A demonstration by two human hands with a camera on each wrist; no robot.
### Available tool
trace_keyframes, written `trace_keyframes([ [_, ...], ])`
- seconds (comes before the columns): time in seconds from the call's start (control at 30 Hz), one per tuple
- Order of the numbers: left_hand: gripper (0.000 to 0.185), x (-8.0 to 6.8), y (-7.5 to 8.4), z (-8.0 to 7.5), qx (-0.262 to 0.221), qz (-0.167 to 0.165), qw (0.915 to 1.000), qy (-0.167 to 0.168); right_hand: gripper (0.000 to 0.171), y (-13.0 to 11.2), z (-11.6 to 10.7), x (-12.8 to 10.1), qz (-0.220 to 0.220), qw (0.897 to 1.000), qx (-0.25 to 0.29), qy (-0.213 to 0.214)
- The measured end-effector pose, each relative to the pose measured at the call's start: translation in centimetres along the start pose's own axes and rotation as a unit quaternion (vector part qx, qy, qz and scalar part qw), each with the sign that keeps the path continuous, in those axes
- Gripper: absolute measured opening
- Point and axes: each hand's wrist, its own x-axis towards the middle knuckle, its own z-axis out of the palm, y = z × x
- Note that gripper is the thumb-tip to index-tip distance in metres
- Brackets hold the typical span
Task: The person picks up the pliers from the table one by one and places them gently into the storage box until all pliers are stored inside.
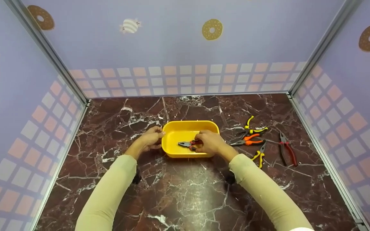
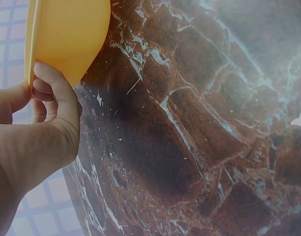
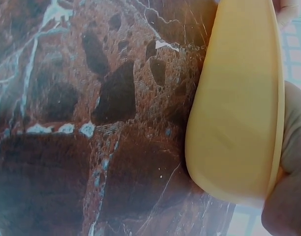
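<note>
A yellow plastic basin (image 1: pixel 175 123) sits on the marbled surface in front of the person. At its left end the left hand (image 1: pixel 150 138) pinches the rim between thumb and fingers, seen closer in the left wrist view, where the hand (image 2: pixel 47 113) meets the basin wall (image 2: pixel 74 39). The right hand (image 1: pixel 211 142) reaches inside the basin and grips red-and-black-handled pliers (image 1: pixel 184 144), their dark jaws pointing left. In the right wrist view the basin's side (image 3: pixel 234 108) hides most of the right hand (image 3: pixel 293 162) and all of the pliers.
Right of the basin lie yellow-and-black pliers (image 1: pixel 256 130), orange-and-black long-nose pliers (image 1: pixel 251 140) and smaller yellow-handled pliers (image 1: pixel 261 156). Farther right are long red-and-black pliers (image 1: pixel 287 150). Patterned lilac panels (image 1: pixel 185 45) wall in the back and both sides.
</note>
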Motion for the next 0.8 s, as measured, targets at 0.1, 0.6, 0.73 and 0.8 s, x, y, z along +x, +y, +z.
trace_keyframes([
  [0.1,0.017,0.2,0.0,0.0,-0.001,0.001,1.0000,-0.003,0.049,0.1,0.0,0.0,0.004,1.000,0.008,0.003],
  [0.6,0.014,0.4,-0.4,-0.3,-0.011,-0.006,0.9999,-0.004,0.049,0.3,-1.2,-0.2,-0.059,0.996,0.072,0.000],
  [0.73,0.015,0.4,-0.4,-0.3,-0.013,-0.002,0.9999,-0.004,0.050,0.6,-2.2,-0.5,-0.059,0.997,0.058,-0.003],
  [0.8,0.016,0.4,-0.3,-0.2,-0.011,0.003,0.9999,-0.003,0.051,0.8,-2.8,-0.6,-0.061,0.997,0.044,0.001],
])
